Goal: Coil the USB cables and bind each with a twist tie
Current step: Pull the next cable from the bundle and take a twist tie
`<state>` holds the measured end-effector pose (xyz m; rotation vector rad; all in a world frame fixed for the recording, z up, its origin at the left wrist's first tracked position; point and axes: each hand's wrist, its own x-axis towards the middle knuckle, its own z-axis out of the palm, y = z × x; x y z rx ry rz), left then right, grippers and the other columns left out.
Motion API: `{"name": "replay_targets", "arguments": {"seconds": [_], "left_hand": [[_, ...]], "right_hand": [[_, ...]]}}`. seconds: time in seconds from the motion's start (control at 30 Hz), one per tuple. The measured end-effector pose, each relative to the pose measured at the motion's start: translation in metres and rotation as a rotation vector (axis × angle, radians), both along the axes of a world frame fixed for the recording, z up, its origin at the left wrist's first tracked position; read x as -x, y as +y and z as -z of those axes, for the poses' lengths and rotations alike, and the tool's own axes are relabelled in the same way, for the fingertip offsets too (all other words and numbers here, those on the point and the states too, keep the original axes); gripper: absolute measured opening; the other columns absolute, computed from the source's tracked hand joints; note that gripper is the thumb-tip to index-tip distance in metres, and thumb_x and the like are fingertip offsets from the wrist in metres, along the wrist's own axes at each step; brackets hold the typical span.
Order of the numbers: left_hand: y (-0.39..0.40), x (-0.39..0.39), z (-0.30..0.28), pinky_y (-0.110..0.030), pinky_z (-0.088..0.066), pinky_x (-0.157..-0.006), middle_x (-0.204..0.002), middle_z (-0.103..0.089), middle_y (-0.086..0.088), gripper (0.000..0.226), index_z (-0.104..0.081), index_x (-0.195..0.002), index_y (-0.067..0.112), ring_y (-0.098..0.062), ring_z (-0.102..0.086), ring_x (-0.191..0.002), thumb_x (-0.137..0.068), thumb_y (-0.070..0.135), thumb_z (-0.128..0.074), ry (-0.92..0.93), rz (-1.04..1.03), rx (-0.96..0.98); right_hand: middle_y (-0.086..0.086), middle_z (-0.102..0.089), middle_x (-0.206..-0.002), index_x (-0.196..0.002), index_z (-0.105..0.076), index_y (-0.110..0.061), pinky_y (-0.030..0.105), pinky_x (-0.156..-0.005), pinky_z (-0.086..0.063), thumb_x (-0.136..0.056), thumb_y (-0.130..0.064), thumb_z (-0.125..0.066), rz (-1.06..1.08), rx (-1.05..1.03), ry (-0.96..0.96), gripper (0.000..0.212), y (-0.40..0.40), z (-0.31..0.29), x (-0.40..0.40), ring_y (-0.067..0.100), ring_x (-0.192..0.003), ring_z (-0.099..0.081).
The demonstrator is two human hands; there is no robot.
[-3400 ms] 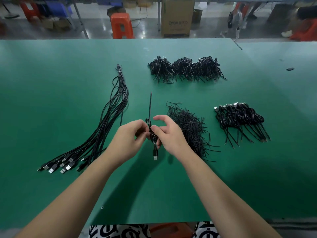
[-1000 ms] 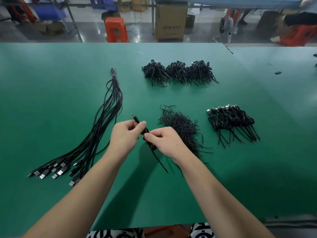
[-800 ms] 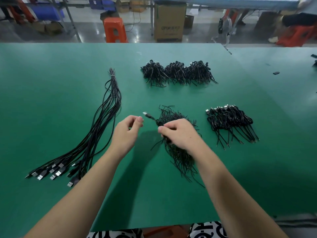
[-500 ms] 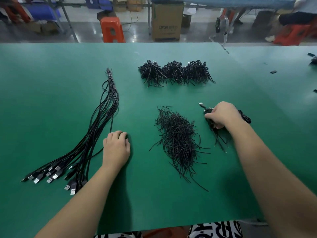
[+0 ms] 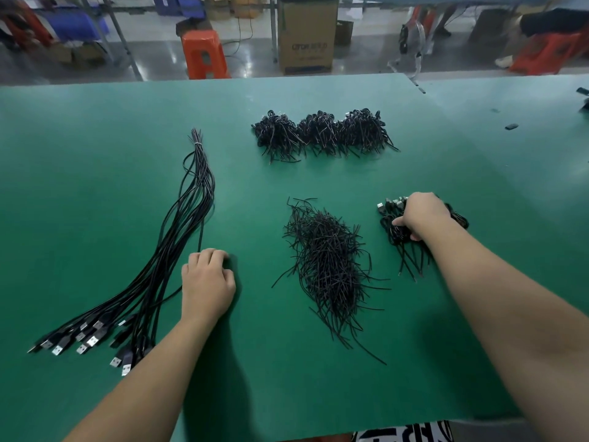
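At frame right, the right hand (image 5: 420, 215) clutches black coiled cables (image 5: 395, 228); the left hand (image 5: 207, 283) rests loosely curled, holding nothing.

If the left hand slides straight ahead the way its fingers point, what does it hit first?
Most likely the single black cable whose end lies right at the left hand, at its fingertips; that strand runs up into the loose USB cable bundle. Contact may already exist; depth is unclear.
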<state>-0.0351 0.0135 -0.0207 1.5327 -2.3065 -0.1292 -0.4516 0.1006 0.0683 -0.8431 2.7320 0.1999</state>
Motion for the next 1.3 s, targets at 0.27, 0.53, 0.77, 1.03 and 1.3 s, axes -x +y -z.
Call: {"name": "replay_targets", "arguments": {"seconds": [0.27,0.53,0.77,1.03,1.3], "left_hand": [[0.002,0.001,-0.002,-0.042,-0.042,-0.087,-0.112,-0.062,-0.004,0.026,-0.064,-0.109,0.013,-0.027,-0.048,-0.105,-0.084,0.012,-0.058,-0.013,-0.003,-0.009],[0.002,0.0,-0.003,-0.041,-0.042,-0.084,-0.109,-0.064,-0.005,0.025,-0.064,-0.106,0.012,-0.028,-0.05,-0.101,-0.081,0.009,-0.061,-0.006,0.001,0.009],[0.003,-0.002,-0.001,-0.046,-0.041,-0.085,-0.108,-0.063,-0.011,0.021,-0.067,-0.099,0.01,-0.032,-0.051,-0.104,-0.078,0.009,-0.065,0.011,-0.044,0.043],[0.005,-0.003,-0.007,-0.05,-0.043,-0.087,-0.118,-0.059,-0.021,0.039,-0.063,-0.11,0.003,-0.039,-0.051,-0.109,-0.072,0.011,-0.067,0.017,-0.143,-0.042],[0.001,-0.021,-0.02,-0.044,-0.042,-0.082,-0.118,-0.058,-0.017,0.042,-0.054,-0.127,0.007,-0.035,-0.052,-0.104,-0.089,0.023,-0.059,-0.14,-0.206,-0.131]], "right_hand": [[0.006,-0.054,-0.068,-0.068,-0.05,-0.009,0.026,-0.051,-0.036,-0.081,-0.059,-0.072,-0.099,0.024,0.128,0.056,0.002,-0.002,0.0,0.019,-0.055,-0.049],[0.006,-0.067,-0.094,-0.107,-0.061,-0.01,0.032,-0.064,-0.05,-0.1,-0.043,-0.053,-0.294,0.371,0.09,0.034,-0.028,-0.031,-0.078,0.025,-0.082,-0.064],[0.001,-0.071,-0.09,-0.104,-0.066,-0.014,0.022,-0.063,-0.043,-0.098,-0.03,-0.055,-0.467,0.715,-0.424,0.02,-0.034,0.015,-0.243,0.015,-0.067,-0.058],[0.004,-0.061,-0.105,-0.109,-0.063,-0.011,0.035,-0.084,-0.048,-0.1,-0.017,-0.047,-0.55,0.781,-0.362,0.019,-0.005,0.078,-0.31,0.023,-0.093,-0.059],[0.0,-0.057,-0.099,-0.103,-0.063,-0.012,0.031,-0.077,-0.047,-0.1,-0.018,-0.046,-0.568,0.814,-0.309,0.017,-0.004,0.081,-0.311,0.018,-0.084,-0.056]]}}
